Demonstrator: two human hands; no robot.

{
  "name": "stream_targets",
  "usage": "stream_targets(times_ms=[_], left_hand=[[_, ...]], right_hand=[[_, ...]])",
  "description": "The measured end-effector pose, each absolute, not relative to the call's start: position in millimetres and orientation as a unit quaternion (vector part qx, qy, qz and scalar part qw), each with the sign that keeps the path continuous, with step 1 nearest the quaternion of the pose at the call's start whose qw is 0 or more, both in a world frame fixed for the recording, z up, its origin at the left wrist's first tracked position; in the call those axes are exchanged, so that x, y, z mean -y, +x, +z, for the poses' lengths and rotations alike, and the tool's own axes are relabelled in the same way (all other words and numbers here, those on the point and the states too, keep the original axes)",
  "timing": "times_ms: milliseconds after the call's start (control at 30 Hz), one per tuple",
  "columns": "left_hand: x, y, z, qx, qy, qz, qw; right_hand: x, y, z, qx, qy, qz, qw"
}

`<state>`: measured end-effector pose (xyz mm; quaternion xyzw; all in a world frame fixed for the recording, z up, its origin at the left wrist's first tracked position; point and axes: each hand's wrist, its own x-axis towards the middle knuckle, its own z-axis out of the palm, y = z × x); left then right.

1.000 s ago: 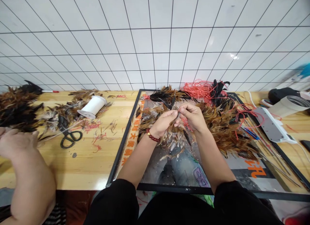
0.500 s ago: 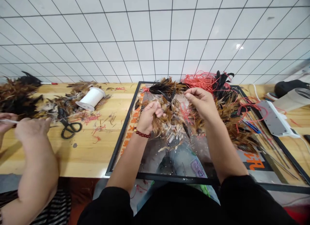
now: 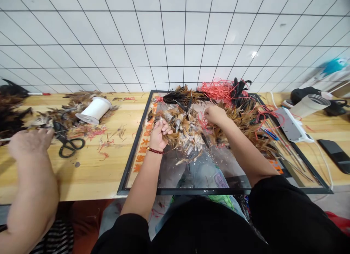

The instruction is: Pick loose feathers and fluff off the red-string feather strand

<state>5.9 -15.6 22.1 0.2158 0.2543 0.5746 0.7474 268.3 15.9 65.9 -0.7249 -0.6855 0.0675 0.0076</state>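
My left hand, with a dark red bead bracelet at its wrist, is closed at the left side of a loose pile of brown and pale feathers. Its fingers are curled, and whatever they pinch is too small to make out. Over the right part of that pile is my right hand, closed and turned down beside thin red strings; its fingertips are mostly hidden. Behind both hands lies a bound bunch of dark feathers. A black-framed glass panel lies under the feathers.
A tangle of red string lies at the back. To the left are a white spool, black scissors and a co-worker's hand. On the right are a blue cutter, a power strip and a phone.
My right hand has come down and inward toward the feather pile and red strings, turning its fingers downward. My left hand has shifted slightly left and lower. The view has turned a little right.
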Motion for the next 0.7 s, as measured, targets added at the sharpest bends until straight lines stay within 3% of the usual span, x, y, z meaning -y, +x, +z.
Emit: stream_targets(times_ms=[267, 400, 600, 700], left_hand=[[14, 0, 5, -0.279, 0.214, 0.591, 0.726], [11, -2, 2, -0.268, 0.211, 0.599, 0.724], [9, 8, 5, -0.253, 0.236, 0.578, 0.739], [6, 20, 18, -0.253, 0.268, 0.564, 0.739]], right_hand=[[-29, 254, 34, 0.677, -0.724, 0.130, 0.000], [-22, 271, 37, 0.684, -0.709, 0.156, 0.072], [-16, 283, 54, 0.651, -0.671, 0.248, 0.253], [-14, 287, 61, 0.644, -0.647, 0.284, 0.294]])
